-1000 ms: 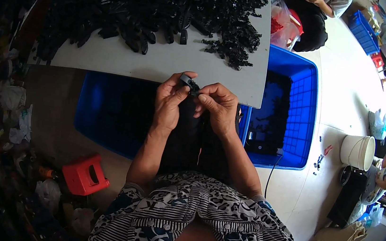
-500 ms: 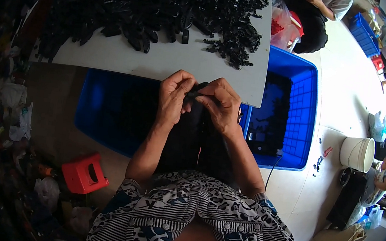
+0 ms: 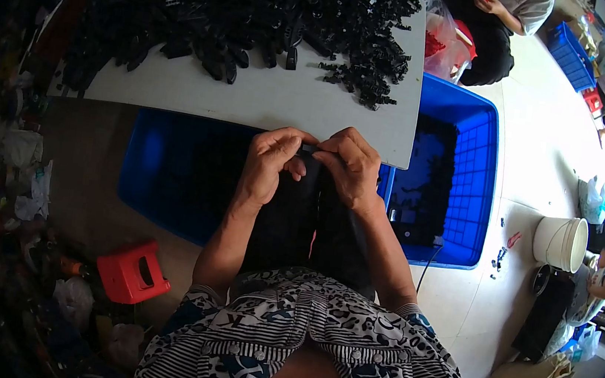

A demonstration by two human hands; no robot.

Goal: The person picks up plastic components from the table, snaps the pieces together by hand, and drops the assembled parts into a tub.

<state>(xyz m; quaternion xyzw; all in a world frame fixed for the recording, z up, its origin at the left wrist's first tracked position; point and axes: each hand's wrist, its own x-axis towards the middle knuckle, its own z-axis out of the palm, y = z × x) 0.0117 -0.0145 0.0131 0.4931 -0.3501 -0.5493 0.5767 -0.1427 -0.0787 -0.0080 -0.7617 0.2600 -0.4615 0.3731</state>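
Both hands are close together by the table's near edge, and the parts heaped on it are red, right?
No, the head view shows the parts heaped on the table are black. The left hand and right hand are close together by its near edge.

No text, label, brand, number or sign can be read on any item in the head view.
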